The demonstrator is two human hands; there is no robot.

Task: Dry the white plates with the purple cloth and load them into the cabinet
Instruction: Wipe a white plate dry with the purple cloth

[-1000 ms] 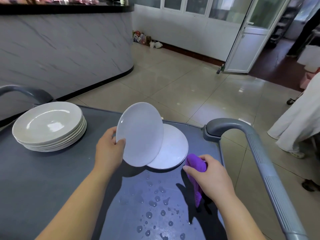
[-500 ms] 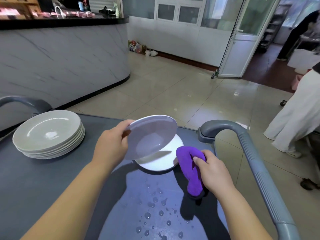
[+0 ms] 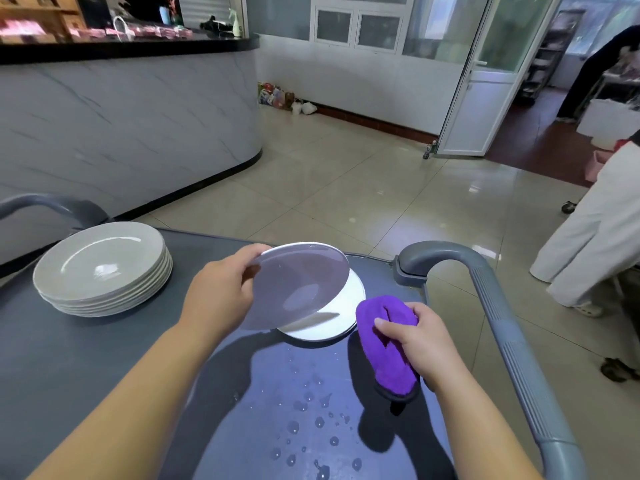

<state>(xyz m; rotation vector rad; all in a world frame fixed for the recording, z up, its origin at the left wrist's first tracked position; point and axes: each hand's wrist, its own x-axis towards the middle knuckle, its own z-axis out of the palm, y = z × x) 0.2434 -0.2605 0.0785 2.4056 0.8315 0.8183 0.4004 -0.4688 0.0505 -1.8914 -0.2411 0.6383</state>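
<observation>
Left hand [image 3: 221, 299] gripped a tilted white plate [image 3: 298, 285] by its 9 o'clock rim, with the fingers curled round the edge. The plate was held over a second white plate [image 3: 329, 327], which lay flat on the grey cart top [image 3: 69, 358]. At 4 o'clock of the held plate, the right hand [image 3: 422, 344] clutched the bunched purple cloth [image 3: 384, 344], fingers wrapped round it, just beside the flat plate. A stack of plates [image 3: 100, 268] stood at 9 o'clock, and water drops [image 3: 311, 427] lay at 6 o'clock.

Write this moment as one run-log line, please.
left hand holds tilted white plate | right hand grips purple cloth | second plate flat on cart
</observation>
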